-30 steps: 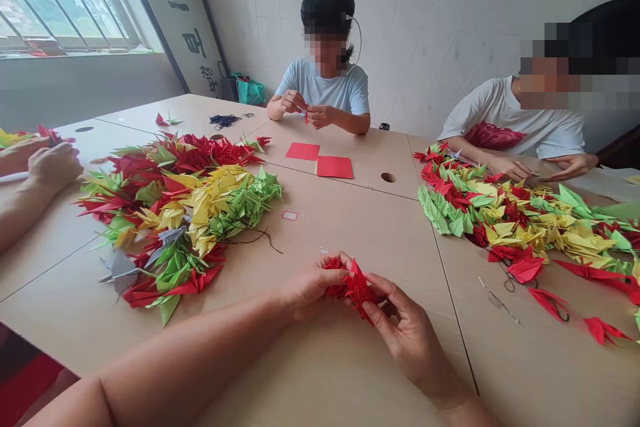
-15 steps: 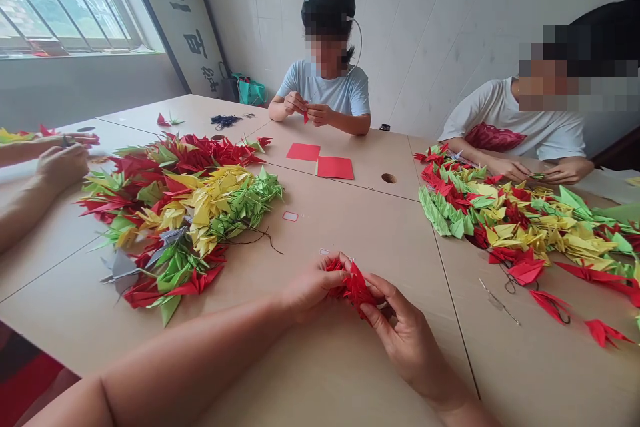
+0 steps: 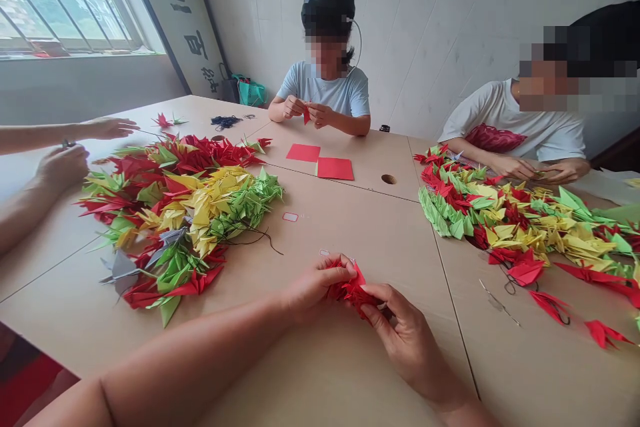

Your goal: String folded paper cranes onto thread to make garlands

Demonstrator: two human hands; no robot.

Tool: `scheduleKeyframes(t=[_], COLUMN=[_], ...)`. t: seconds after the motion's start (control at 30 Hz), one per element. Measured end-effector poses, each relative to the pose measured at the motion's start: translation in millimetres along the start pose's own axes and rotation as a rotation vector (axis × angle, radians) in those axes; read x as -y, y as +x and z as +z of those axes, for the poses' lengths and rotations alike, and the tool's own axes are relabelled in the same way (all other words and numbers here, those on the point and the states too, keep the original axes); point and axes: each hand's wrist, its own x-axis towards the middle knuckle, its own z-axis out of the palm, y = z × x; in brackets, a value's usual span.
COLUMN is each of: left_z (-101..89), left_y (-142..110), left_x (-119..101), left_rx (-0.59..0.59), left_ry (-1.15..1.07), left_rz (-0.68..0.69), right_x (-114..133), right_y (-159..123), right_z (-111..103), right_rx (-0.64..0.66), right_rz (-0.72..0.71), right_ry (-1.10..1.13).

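The left hand (image 3: 317,285) and the right hand (image 3: 400,323) hold a small bundle of pointed, folded red paper (image 3: 354,293) between them, low over the pale wood-coloured table (image 3: 360,227). Its place is nearly the same as a second ago, but the grip has altered. The left thumb has slid up and now pinches the bundle's raised tip against the curled fingers; earlier it lay lower, with the tip standing free. The right index finger sits lower, pinching the near right end with the thumb.

The larger change is at the left edge. A co-worker's far hand (image 3: 111,128), previously beside that person's near hand (image 3: 63,167), is stretched out over the table with fingers extended.

The heap of red, yellow, green and grey folded-paper pieces (image 3: 210,203) on the left has not shifted, nor have the two flat red paper rectangles (image 3: 320,161). At the right, the hands of the co-worker in a white T-shirt (image 3: 507,127) are closer together than a second ago.
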Motion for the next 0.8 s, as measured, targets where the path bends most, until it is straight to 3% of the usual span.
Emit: scheduleKeyframes(t=[0.3,0.53,0.67,0.8], left_z=[-1.1,0.1,-1.5,-1.2], left_y=[0.6,-2.0,-4.1,-3.7], left_x=[0.9,-2.5,-2.6,-0.3], left_rx=[0.019,-0.032,-0.039,-0.013], left_ry=[-0.022,-0.159,-0.148,-0.091], left_rz=[-0.004,-0.006,-0.014,-0.053], right_x=[0.6,-6.1,-10.9,-14.5], right_y=[-1.9,1.8,2.9,1.6], right_z=[-1.8,-6.3,-7.7,-7.1], right_rx=[0.004,-0.187,-0.220,-0.237], right_rz=[0.068,0.272,0.375,0.393], right_ry=[0.059,0.186,0.285,0.350])
